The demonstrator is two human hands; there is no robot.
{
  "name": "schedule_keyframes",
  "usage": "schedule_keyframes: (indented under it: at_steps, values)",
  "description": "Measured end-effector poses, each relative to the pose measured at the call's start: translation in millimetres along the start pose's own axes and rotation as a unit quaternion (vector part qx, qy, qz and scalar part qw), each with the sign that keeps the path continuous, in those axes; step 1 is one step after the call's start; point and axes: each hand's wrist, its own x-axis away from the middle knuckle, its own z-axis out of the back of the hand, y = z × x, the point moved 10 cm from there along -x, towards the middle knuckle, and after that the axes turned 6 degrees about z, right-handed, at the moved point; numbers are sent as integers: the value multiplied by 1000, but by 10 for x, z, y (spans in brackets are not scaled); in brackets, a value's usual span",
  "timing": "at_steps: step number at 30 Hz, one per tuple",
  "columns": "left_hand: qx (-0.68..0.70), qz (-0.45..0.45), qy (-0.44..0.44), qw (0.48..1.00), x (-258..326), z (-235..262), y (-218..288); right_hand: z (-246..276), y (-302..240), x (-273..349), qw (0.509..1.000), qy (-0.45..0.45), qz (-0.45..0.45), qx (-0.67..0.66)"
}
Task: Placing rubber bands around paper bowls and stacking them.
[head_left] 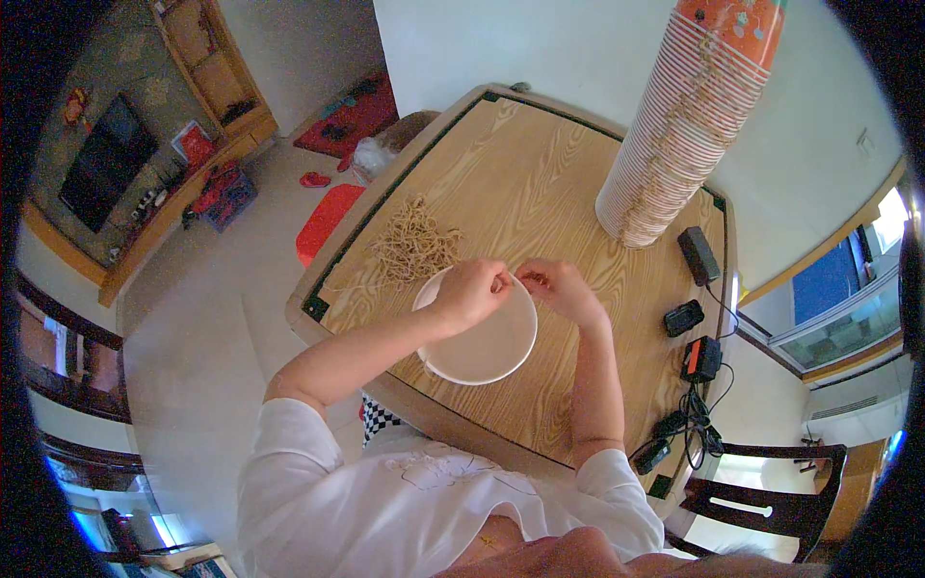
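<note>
A white paper bucket (pixel 472 347) stands near me on the wooden table, its round opening facing up. My left hand (pixel 474 292) reaches over its far rim, fingers curled into a pinch. Close beside it, just past the rim on the right, my right hand (pixel 564 289) is closed too, fingertips turned toward the left hand. Whatever the fingers grip is too small or hidden to make out. A loose heap of tan strings (pixel 416 241) lies left of the bucket. Farther right rises a tall stack of nested paper buckets (pixel 674 125), with tan strings hanging down its side.
Along the table's right edge lie a black oblong device (pixel 698 255), a small black holder (pixel 683 318), a black and orange block (pixel 701 358) and tangled black cables (pixel 699 424). A dark chair (pixel 771 496) stands at lower right, a red stool (pixel 328 223) left of the table (pixel 540 154).
</note>
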Motion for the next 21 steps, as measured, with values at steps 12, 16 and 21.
schedule_keyframes:
  at_steps: [12, 16, 21]
  values:
    - [-165, -83, 7, 983, 51, 124, 306, 13, 18, 25, 999, 0, -9, 32]
    - [-134, -129, 64, 981, 174, 418, 374, 247, -175, 117, 993, 89, -73, 21]
    - [326, 3, -36, 945, 82, 440, 266, 246, -804, 90, 974, 166, 126, -85]
